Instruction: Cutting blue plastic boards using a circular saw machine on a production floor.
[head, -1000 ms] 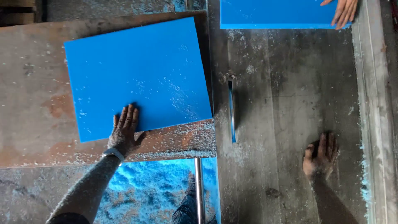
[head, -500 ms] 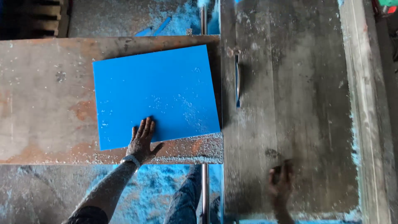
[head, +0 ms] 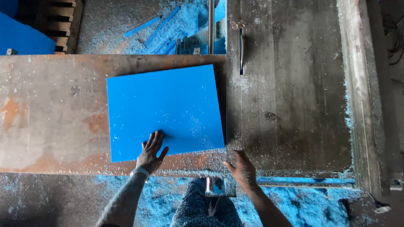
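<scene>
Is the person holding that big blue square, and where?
The left hand presses flat on the blue square plastic sheet near its closest edge, not gripping it. The right hand holds nothing.

A workshop: a worn metal saw table (head: 290, 105) with a blade slot (head: 240, 50), blue sawdust (head: 303, 206) and offcut strips (head: 160, 27) on the floor.

Left hand (head: 150, 155) flat on near edge of blue board (head: 164, 109), which lies on rusty surface (head: 50, 113). Right hand (head: 242, 170) open, blurred, at surface edge. Blue dust on floor (head: 303, 206).
</scene>
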